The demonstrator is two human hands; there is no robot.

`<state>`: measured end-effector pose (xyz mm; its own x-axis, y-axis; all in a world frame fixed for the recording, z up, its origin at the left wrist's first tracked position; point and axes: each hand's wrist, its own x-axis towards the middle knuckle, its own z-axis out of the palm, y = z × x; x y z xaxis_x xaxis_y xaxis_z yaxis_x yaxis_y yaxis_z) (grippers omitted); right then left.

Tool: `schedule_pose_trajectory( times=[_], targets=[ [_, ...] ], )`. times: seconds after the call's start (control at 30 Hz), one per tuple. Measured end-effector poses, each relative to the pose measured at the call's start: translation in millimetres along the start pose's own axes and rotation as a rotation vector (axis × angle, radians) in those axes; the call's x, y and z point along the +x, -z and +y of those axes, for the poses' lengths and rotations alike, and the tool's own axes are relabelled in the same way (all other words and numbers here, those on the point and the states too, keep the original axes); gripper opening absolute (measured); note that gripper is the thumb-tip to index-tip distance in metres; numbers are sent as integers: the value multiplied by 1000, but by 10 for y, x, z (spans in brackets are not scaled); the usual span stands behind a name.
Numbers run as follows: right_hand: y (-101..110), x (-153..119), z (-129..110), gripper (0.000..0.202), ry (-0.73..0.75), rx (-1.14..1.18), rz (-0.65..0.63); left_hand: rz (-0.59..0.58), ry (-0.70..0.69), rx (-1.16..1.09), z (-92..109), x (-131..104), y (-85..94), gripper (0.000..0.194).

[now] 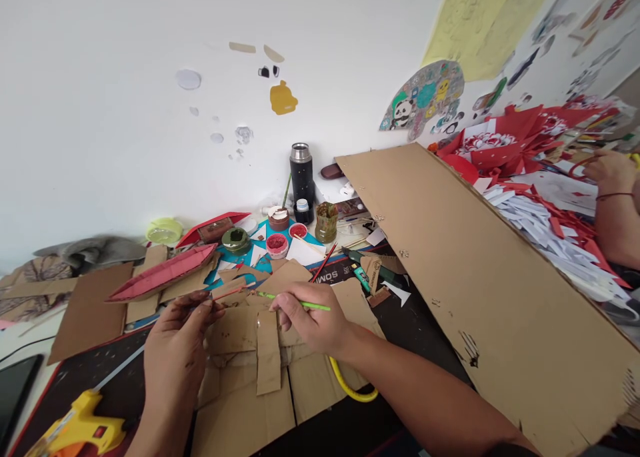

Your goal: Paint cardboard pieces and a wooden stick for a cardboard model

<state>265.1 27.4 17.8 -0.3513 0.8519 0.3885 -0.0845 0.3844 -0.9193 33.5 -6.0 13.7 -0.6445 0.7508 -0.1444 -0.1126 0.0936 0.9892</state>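
"Fingertips of the left hand (175, 337) pinch a thin reddish strip (233, 293); the right hand (315, 320) grips a green-handled brush (316, 306) like a pencil."

"Do the two meet?"

"Their ends come very close, above pieces of cardboard (245, 410) on a dark tabletop (417, 327). I can't tell whether they touch."

"What could go wrong there?"

"To my mind, the strip is slim and held towards one end, so a hard push from the brush could bend it or twist it loose. If the bristles are wet, which I can't make out, drips could mark the cardboard."

"And farther out?"

"Beyond the hands stand a pink paint pot (277, 245) and a green paint pot (236, 241), both uncovered; a careless reach might tip one. Near the left forearm lies a yellow glue gun (87, 425). Should it be hot, a brush of the arm could burn; I can't see whether it is."

"Anything to the right?"

"A large cardboard panel (475, 264), slanting beside the right forearm. An elbow could knock it. Past it is another person's hand (614, 170), near red and white paper."
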Motion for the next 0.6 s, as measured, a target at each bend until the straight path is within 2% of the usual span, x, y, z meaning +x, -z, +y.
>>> schedule_pose_trajectory(
  times=[0.1,0.23,0.43,0.6],
  targets=[
    [5,0,-2,59,8,-15,-10,3,7,-3,3,5,5,34],
    [16,16,6,58,-18,32,74,14,27,16,4,12,19,37],
    [3,10,9,58,42,-19,-1,12,9,18,-33,30,32,36],
    [20,20,26,57,-41,1,57,10,3,57,-40,34,47,36]
  ],
)
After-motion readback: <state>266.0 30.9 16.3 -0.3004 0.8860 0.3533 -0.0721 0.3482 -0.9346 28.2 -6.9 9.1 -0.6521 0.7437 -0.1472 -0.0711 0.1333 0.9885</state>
